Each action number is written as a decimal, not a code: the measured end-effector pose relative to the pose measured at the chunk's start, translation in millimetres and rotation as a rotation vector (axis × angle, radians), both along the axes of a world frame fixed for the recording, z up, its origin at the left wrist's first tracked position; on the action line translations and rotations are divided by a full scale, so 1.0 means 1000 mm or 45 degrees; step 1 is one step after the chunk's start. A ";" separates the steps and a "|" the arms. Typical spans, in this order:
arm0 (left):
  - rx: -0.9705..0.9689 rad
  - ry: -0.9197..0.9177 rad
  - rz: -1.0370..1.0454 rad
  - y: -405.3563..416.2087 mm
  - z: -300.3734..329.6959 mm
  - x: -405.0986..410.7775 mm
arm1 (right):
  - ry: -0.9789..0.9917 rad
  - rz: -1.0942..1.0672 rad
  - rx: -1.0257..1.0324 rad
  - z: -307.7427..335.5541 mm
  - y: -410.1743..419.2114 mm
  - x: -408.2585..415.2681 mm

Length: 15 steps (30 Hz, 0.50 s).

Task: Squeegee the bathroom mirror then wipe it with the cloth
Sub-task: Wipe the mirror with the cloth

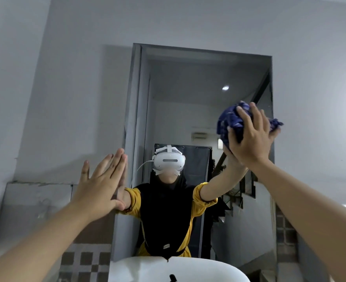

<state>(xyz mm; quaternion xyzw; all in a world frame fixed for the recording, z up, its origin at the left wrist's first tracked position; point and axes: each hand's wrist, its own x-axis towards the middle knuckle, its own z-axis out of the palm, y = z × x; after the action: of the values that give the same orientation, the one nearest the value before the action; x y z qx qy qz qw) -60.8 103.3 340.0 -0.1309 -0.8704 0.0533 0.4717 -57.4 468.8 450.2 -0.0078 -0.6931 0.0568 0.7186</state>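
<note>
**Cloth pass at the mirror's right edge**

The right hand [249, 137] clenches the bunched blue cloth [232, 121], pressing it against the mirror [188, 98] near its right edge. The left hand [100, 184] lies flat and released on the frame's left side. A loose tail past the grip may smear or drag off the glass. No squeegee is visible.

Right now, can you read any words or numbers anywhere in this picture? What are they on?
No words or numbers can be read here.
Small pale tag low on the black garment reflected in the mirror: too small and blurred to read.
Pale box on the reflected back wall: blurred, nothing legible.
Blue cloth in the right hand: pattern only, no text.
</note>
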 end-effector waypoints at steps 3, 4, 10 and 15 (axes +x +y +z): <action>0.012 -0.005 0.022 0.002 -0.004 0.002 | 0.003 0.018 -0.311 -0.014 0.006 0.001; -0.008 0.071 0.002 0.002 -0.007 0.002 | 0.004 0.037 -0.434 -0.015 0.000 0.001; 0.044 0.100 -0.057 -0.001 -0.050 -0.007 | -0.002 0.215 -0.917 -0.021 -0.077 -0.005; -0.041 0.069 -0.136 -0.012 -0.066 -0.005 | 0.030 0.235 -0.609 -0.030 -0.171 -0.020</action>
<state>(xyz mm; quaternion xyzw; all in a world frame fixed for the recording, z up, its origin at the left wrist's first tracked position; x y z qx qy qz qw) -66.3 91.3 273.6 -0.1831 -0.8481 0.0456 0.4951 -77.1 297.8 420.5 -0.1136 -0.6492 0.2847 0.6961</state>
